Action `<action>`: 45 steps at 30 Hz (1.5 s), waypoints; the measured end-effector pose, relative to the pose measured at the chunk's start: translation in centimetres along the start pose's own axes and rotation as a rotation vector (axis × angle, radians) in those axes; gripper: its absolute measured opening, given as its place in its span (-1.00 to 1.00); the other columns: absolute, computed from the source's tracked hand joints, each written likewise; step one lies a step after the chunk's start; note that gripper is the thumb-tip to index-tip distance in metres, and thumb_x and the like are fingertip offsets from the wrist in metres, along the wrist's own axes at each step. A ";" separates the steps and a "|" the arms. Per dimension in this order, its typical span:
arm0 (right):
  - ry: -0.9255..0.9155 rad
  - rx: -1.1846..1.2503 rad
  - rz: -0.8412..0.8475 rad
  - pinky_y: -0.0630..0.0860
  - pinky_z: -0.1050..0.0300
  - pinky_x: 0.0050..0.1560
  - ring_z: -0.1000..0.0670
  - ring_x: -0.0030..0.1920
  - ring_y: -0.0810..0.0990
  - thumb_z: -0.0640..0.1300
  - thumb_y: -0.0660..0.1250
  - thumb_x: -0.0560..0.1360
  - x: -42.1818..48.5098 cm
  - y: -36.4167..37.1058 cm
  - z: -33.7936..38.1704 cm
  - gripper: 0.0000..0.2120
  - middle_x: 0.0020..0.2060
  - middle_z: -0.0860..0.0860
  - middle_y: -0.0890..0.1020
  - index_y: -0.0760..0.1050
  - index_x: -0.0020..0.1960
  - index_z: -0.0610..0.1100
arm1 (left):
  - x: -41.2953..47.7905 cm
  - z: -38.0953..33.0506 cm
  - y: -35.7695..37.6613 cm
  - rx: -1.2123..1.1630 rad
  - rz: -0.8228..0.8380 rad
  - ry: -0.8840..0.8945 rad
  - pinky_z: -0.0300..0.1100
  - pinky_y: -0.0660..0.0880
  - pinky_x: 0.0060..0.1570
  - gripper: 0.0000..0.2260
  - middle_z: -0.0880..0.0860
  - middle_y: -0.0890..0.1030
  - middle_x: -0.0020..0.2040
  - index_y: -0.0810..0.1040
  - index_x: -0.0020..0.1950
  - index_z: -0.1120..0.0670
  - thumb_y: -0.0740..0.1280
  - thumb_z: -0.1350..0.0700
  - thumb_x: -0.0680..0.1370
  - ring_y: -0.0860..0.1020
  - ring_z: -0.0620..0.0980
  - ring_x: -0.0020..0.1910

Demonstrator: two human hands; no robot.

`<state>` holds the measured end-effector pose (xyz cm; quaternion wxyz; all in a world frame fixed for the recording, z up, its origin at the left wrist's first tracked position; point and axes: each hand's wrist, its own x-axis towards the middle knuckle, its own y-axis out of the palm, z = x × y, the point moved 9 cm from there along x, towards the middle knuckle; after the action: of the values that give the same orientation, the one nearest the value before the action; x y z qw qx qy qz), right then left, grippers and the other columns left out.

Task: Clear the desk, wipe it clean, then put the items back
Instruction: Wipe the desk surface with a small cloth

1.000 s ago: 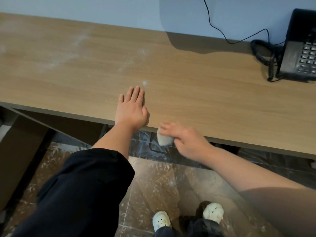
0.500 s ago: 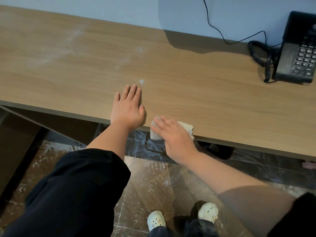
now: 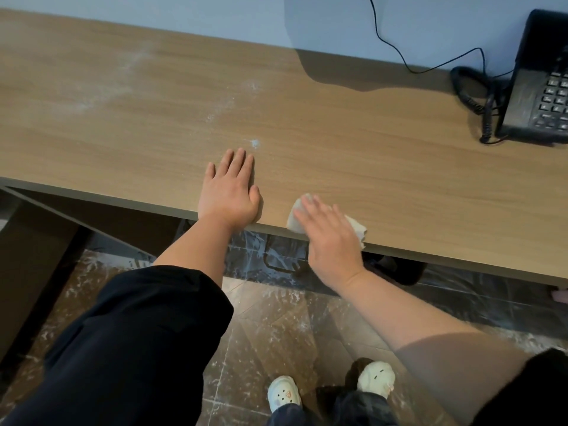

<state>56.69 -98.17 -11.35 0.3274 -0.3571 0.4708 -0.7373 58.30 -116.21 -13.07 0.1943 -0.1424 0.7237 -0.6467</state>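
**A:** Head view first. How far along does the job look?

**B:** I'd say early in the wiping. The long, light-brown wood-grain desk (image 3: pixel 338 155) is mostly bare, so the clearing looks largely done. A black push-button telephone (image 3: pixel 541 87) with a coiled cord sits at the far right corner. I can't tell whether it is meant to come off.

**A:** And the dirt?

**B:** Pale white powder (image 3: pixel 255 143) lies in a small spot just beyond the left fingertips. Fainter smears trail off toward the far left of the top. That whole stretch looks unwiped. The right half reads cleaner, though the light may be hiding some dust there. No items have been put back that I can see, so that step remains to be done.

**A:** Where's the wiper?

**B:** A small crumpled white cloth (image 3: pixel 356 227) lies at the near edge of the desk, under the right hand (image 3: pixel 329 238). Its ends poke out at both sides of the hand.

**A:** How is that hand set?

**B:** The fingers are stretched out and close together, pressing the cloth flat rather than bunching it. The fingertips are a little blurred.

**A:** The other one?

**B:** The left hand (image 3: pixel 229 195) lies palm down on the desktop just beside it, apart from the cloth. Its fingers are straight and it holds nothing. The heel of the hand sits at the desk's front edge, which I'd guess is for bracing.
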 end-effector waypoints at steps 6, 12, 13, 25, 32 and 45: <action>-0.288 -0.034 -0.019 0.25 -0.27 0.40 -0.21 0.40 0.36 -0.43 0.16 0.45 -0.6 -2.1 1.0 -0.53 0.37 -0.18 0.44 0.47 0.32 -0.22 | -0.1 -0.1 0.0 -0.007 0.002 0.000 0.08 -0.10 0.55 -0.45 0.04 -0.08 0.62 -0.06 0.62 0.07 -0.04 -0.04 0.65 -0.14 0.02 0.59; 0.365 0.523 0.298 0.09 -0.23 0.50 -0.02 0.55 0.00 0.04 0.13 0.62 3.3 -2.9 -6.7 -0.39 0.54 0.18 -0.13 -0.13 0.55 0.15 | -0.2 -0.2 -0.2 -0.008 0.052 -0.015 0.07 -0.14 0.54 -0.47 0.05 -0.11 0.62 -0.10 0.61 0.07 -0.06 -0.04 0.68 -0.16 0.02 0.59; 0.388 0.496 0.262 0.06 -0.21 0.50 -0.01 0.55 -0.02 0.06 0.10 0.63 3.2 -3.5 -8.0 -0.42 0.54 0.20 -0.12 -0.10 0.55 0.16 | -0.3 -0.5 -0.4 -0.018 0.053 -0.018 0.07 -0.15 0.54 -0.47 0.06 -0.11 0.62 -0.09 0.61 0.07 -0.05 -0.04 0.68 -0.17 0.02 0.59; 0.600 -0.125 0.118 -0.06 -0.07 0.54 -0.02 0.56 -0.05 -0.03 -0.08 0.64 -0.9 -4.8 -18.2 -0.48 0.56 -0.05 0.03 0.01 0.56 -0.15 | -1.4 -16.7 0.6 -0.044 0.153 -0.032 0.08 -0.17 0.54 -0.27 0.13 -0.17 0.61 -0.16 0.60 0.18 -0.08 -0.27 0.62 -0.22 0.07 0.58; 0.587 -0.141 0.148 -0.06 -0.09 0.53 -0.05 0.56 -0.04 -0.05 -0.07 0.62 -0.8 -4.5 -18.2 -0.47 0.56 -0.06 0.04 0.02 0.56 -0.15 | -1.6 -17.2 1.5 0.019 0.176 0.030 0.07 -0.20 0.53 -0.34 0.11 -0.14 0.61 -0.10 0.61 0.13 -0.05 -0.21 0.64 -0.21 0.07 0.58; 0.575 -0.148 0.191 -0.07 -0.09 0.53 -0.06 0.56 -0.06 -0.04 -0.06 0.62 -0.8 -4.4 -18.1 -0.46 0.56 -0.07 0.01 0.00 0.57 -0.15 | -4.7 -15.5 0.7 0.059 0.188 0.148 -0.07 -0.16 0.52 -0.51 0.08 -0.06 0.62 -0.01 0.61 0.12 -0.08 -0.04 0.71 -0.13 0.04 0.59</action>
<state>41.34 -87.64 -12.92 0.2217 -0.1110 0.6278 -0.7379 55.31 -100.29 -11.98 0.2039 -0.0200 0.7271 -0.6553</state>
